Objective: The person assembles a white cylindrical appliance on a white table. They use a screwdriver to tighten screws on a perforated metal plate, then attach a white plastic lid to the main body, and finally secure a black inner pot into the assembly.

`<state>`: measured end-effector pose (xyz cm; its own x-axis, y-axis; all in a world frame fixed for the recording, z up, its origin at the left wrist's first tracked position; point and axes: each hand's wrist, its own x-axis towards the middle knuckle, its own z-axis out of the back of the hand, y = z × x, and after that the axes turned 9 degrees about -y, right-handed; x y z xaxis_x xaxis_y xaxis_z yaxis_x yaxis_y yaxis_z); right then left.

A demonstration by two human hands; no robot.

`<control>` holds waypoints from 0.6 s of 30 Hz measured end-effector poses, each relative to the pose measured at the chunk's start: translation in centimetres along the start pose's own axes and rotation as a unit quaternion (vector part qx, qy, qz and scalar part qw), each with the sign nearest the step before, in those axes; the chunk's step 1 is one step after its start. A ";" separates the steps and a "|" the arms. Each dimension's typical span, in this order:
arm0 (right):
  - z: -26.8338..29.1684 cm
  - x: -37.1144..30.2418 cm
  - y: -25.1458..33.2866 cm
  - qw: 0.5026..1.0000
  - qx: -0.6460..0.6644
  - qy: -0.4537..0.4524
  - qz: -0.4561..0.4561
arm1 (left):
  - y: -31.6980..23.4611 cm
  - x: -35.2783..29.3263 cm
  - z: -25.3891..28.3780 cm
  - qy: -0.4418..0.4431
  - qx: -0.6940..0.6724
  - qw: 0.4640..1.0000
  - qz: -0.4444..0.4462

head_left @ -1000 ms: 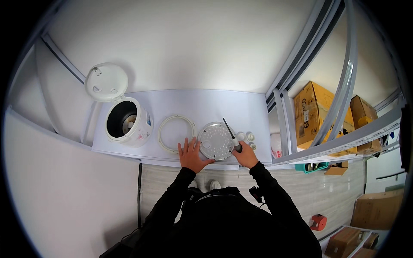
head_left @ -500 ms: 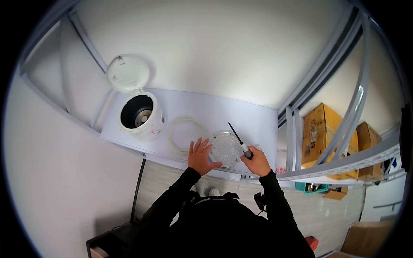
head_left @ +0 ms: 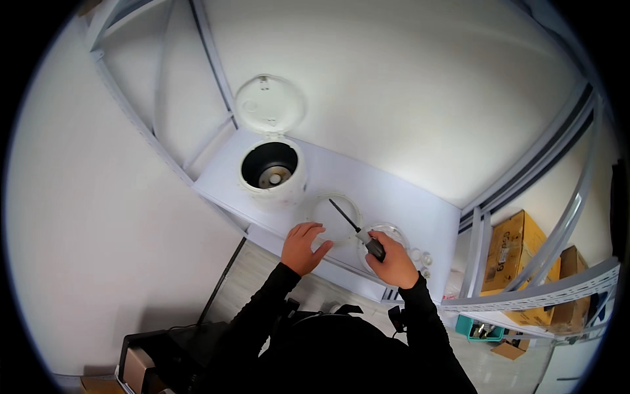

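My right hand (head_left: 394,261) grips a screwdriver (head_left: 371,245) by its dark grey handle, the long black shaft slanting up and left over a thin pale ring (head_left: 358,210). Partly hidden beneath that hand lies a round silvery perforated plate (head_left: 395,231). My left hand (head_left: 302,248) hovers by the table's front edge, just left of the ring, fingers apart and nothing in them. Further left and back stands a white rice cooker (head_left: 289,192). Its lid (head_left: 269,108) is raised, and the dark inside shows a metal heating plate with a round centre (head_left: 275,178).
Several small clear round parts (head_left: 425,258) sit right of the plate on the white table (head_left: 426,209). A metal frame (head_left: 479,253) rises at the table's right end. Beyond it are cardboard boxes (head_left: 515,256) and a teal bin (head_left: 478,328) on the floor.
The head view has shifted, so the table appears further right. My left hand has left the perforated plate and gone left. My right hand has brought the screwdriver left, over the plate and ring.
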<state>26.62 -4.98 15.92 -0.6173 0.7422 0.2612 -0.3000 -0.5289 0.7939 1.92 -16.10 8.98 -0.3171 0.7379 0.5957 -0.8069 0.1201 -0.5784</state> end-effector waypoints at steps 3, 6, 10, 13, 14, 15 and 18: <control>-3.5 1.8 2.3 1.000 0.013 0.016 0.011 | 3.5 -1.3 3.9 -0.022 -0.004 0.999 0.047; -7.8 3.9 4.6 1.000 0.015 0.024 0.011 | 7.8 -2.6 8.5 -0.042 0.002 0.996 0.080; -14.6 6.4 8.2 0.999 0.039 0.021 0.011 | 13.1 -4.3 15.4 -0.033 0.021 0.993 0.115; -19.1 7.9 11.0 0.999 0.039 0.029 0.015 | 16.8 -4.8 19.9 -0.038 0.027 0.990 0.134; -20.4 8.2 11.8 0.999 0.036 0.035 0.016 | 17.9 -5.0 21.3 -0.039 0.025 0.990 0.136; -22.0 8.5 12.7 0.998 0.044 0.020 0.027 | 19.0 -5.2 22.3 -0.039 0.022 0.990 0.137; -26.5 9.4 15.0 0.997 0.054 -0.015 0.053 | 22.8 -4.8 24.3 -0.055 -0.239 0.899 0.364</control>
<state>-3.02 -16.83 15.73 -0.6196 0.6966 0.3617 -0.1530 -0.5591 0.8148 -27.13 -33.03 6.49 -0.7433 0.6690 -0.0008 -0.0685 -0.0773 -0.9947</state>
